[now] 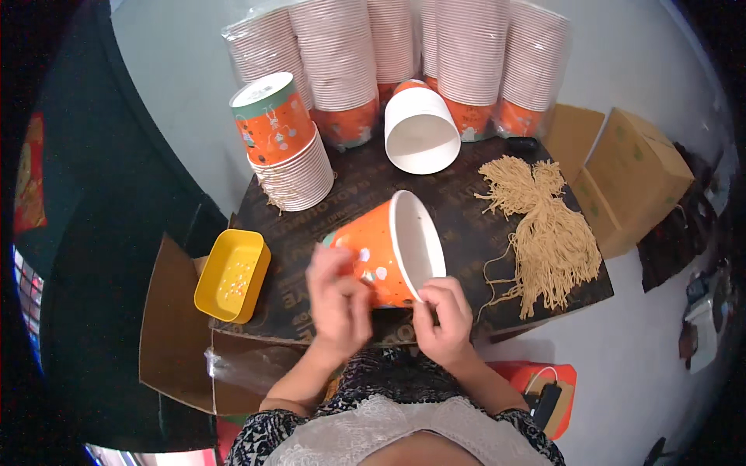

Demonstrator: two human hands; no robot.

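Now both hands are gripping a smooth orange paper cup (386, 252) lying sideways: left hand (336, 299) clasping its base, right hand (443, 314) pinching its white rim, near frayed tan string (548, 233) on the right.

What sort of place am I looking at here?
Probably a small home or workshop piecework station on the floor: tall sleeves of stacked paper cups, a bundle of tan strings on a dark board, and cardboard boxes alongside.
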